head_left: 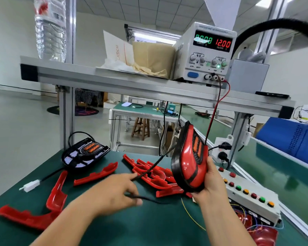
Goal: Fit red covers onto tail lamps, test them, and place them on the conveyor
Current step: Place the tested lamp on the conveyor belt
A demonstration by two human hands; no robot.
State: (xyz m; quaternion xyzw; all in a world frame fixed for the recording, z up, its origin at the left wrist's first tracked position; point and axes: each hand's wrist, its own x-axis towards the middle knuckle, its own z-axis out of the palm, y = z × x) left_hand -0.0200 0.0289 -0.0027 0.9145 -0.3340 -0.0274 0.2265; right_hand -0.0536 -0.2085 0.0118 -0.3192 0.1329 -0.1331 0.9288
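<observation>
Head view: the tail lamp [189,162], its red cover [187,157] already on, stands nearly upright in your right hand [212,181], which wraps the lower edge from behind and holds it clear of the table [149,226]. Its cable [149,170] drops to your left hand [112,190]. That hand is blurred, but it seems to pinch the cable between thumb and curled fingers; where the cable ends I cannot tell. The cable crosses a heap of loose covers [155,178], so a quick pull could snag one and drag it across the table. The same pull could tug the lamp out of your one-handed hold on its glossy shell. The leads [215,110] from the power supply [204,54] on the shelf [114,80] hang just behind the lamp and could tangle with it as you turn it. The supply reads twelve volts and no current, so the test looks not yet done; sending the lamp to the conveyor [274,167] now would skip it. The button box [247,192] lies just beside your right wrist, where a careless move could bump it. A bare lamp [85,153] waits at the back left.
</observation>
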